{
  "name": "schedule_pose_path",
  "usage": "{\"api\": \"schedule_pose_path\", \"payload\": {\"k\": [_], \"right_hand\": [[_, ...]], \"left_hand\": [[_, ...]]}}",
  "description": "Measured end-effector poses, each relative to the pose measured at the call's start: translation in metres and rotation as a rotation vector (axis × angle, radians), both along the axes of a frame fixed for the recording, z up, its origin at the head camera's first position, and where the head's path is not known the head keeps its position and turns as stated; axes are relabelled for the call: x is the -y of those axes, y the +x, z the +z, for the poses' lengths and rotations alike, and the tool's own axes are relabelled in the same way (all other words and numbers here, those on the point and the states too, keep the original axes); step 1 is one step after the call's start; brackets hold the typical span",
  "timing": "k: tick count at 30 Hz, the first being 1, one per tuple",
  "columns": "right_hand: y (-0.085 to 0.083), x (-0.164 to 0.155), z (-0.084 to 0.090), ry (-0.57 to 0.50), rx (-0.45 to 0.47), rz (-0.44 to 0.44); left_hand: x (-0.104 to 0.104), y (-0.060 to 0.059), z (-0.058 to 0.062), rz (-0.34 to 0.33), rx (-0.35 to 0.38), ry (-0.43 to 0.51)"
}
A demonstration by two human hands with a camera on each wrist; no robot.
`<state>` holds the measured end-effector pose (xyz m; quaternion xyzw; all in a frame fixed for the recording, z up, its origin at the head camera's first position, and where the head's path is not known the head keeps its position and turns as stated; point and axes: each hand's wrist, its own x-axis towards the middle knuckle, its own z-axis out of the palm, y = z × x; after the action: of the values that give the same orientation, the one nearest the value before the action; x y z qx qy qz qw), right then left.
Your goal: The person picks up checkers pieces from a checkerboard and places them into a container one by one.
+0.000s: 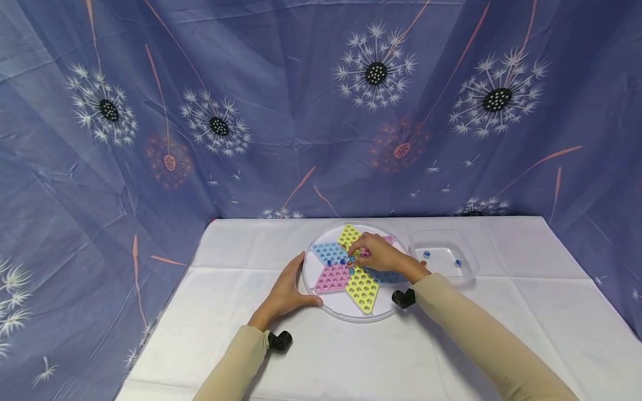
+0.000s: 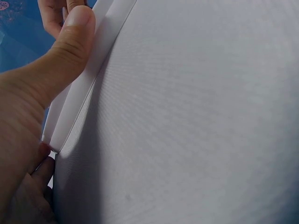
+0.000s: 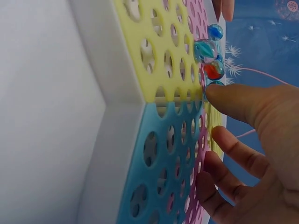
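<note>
Two hands | left hand [image 1: 286, 292] laid open on board [image 1: 351, 309] rim at 9 o'clock | right hand [image 1: 381, 255] fingers [image 3: 233, 100] pinched on marble [image 3: 216, 83], board centre.

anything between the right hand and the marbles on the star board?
Nothing visible. The right hand hovers over the middle of the round star-shaped marble board, its thumb tip right at the cluster of glass marbles; whether it touches them is unclear.

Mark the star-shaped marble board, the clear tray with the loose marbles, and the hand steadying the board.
star board [image 1: 362, 288], head view: on its near yellow point.
clear tray [image 1: 468, 262], head view: on its right rim.
left hand [image 1: 286, 292], head view: on the back of the hand, at the board's left edge.
</note>
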<state>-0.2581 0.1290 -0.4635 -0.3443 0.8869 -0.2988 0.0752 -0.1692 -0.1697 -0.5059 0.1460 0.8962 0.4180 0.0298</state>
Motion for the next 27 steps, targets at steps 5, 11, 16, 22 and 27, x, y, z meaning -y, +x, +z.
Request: {"api": "schedule_pose_path", "payload": {"k": [5, 11, 16, 22, 27], "right_hand": [[0.0008, 0.0006, -0.0008, 0.001, -0.001, -0.021], [0.0032, 0.0008, 0.0016, -0.006, 0.006, -0.029], [0.0028, 0.0021, 0.0018, 0.01, 0.014, -0.04], [0.002, 0.0027, 0.0021, 0.026, 0.023, -0.046], [0.0007, 0.0027, 0.0019, 0.033, 0.019, -0.04]], "left_hand": [[-0.0008, 0.0, 0.0002, 0.005, 0.003, -0.005], [-0.0012, 0.0003, 0.0, 0.009, 0.003, -0.005], [-0.0009, 0.0003, 0.0005, 0.01, 0.004, -0.006], [-0.0011, 0.0005, 0.0013, 0.006, 0.002, -0.005], [-0.0011, 0.0003, 0.0011, 0.001, -0.003, 0.001]]}}
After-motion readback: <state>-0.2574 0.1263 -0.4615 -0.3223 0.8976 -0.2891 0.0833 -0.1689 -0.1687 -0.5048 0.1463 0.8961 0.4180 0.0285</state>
